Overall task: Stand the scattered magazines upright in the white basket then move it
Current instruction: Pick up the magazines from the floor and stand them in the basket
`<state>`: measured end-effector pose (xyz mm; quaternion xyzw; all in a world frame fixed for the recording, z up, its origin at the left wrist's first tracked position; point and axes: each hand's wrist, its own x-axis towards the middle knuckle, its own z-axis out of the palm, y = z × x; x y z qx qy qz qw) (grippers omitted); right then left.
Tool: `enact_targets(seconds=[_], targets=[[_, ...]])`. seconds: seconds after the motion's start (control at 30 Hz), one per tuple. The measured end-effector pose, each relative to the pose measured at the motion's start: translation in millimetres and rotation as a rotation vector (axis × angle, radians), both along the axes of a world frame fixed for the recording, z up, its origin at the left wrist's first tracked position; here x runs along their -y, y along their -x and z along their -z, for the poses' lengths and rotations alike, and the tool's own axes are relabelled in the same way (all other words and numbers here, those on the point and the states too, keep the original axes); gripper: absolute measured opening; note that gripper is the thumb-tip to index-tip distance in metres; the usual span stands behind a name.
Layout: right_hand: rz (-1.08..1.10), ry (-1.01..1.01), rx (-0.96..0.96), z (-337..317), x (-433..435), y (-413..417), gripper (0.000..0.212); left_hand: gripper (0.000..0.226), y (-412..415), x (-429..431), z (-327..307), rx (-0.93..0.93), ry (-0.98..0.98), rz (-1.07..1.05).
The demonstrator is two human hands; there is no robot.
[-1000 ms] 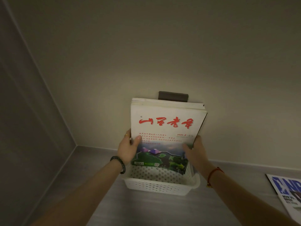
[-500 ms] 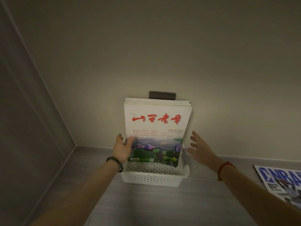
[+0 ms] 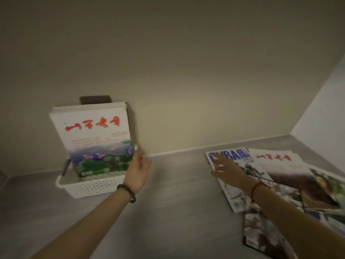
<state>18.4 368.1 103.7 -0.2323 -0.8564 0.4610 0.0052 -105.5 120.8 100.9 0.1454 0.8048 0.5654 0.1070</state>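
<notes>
1. Both hands have let go of the upright stack since the earlier frames. The left hand (image 3: 137, 172) has come off the cover's left edge and now sits by the stack's right side. The right hand (image 3: 229, 171) has swung out to the loose magazines at the right of the frame. The view has turned right too, so the basket now lies at the left.
2. At the left of the frame the white basket (image 3: 93, 186) stands on the grey tabletop (image 3: 177, 202), close to the back wall (image 3: 186, 71). The standing magazines (image 3: 93, 135) are in it, upright and leaning slightly back. The front cover is white with red characters and a green landscape.
3. On the wall, a dark brown block (image 3: 95, 99) shows just above the stack's top edge.
4. Left hand: fingers straight and loose, grip released, fingertips at the front cover's lower right corner. Whether they touch it cannot be told. A dark bead bracelet (image 3: 128, 193) circles the wrist.
5. Right hand, right of centre: fingers spread, grip released, holding nothing — it is over the upper part of the NBA magazine (image 3: 230, 155). Contact cannot be told. A red cord (image 3: 255, 187) is on the wrist.
6. At the right, flat on the tabletop, lie the NBA magazine, a red-titled magazine (image 3: 280, 165) just beside it, and a third magazine (image 3: 261, 230) lower down — partly under the forearm.
</notes>
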Motion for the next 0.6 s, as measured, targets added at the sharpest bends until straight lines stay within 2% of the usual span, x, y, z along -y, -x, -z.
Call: enact_targets(seconds=[0.07, 0.27, 0.33, 0.5, 0.57, 0.6], targets=[[0.064, 0.046, 0.003, 2, -36, -32, 0.067, 0.046, -21, -41, 10, 0.111, 0.03, 0.065], [0.281, 0.062, 0.038, 22, -130, -118, 0.062, 0.046, -87, -144, 43, 0.265, 0.05, 0.247], [0.331, 0.02, 0.062, 32, -153, -139, 0.055, 0.045, -108, -171, 55, 0.32, 0.061, 0.298], [0.475, 0.019, 0.205, 70, -184, -184, 0.062, 0.041, -154, -229, 81, 0.481, 0.028, 0.341], [0.536, 0.077, 0.217, 85, -183, -196, 0.061, 0.032, -166, -240, 91, 0.502, 0.018, 0.347], [0.55, 0.12, 0.231, 93, -184, -202, 0.053, 0.024, -172, -247, 97, 0.477, 0.018, 0.361]])
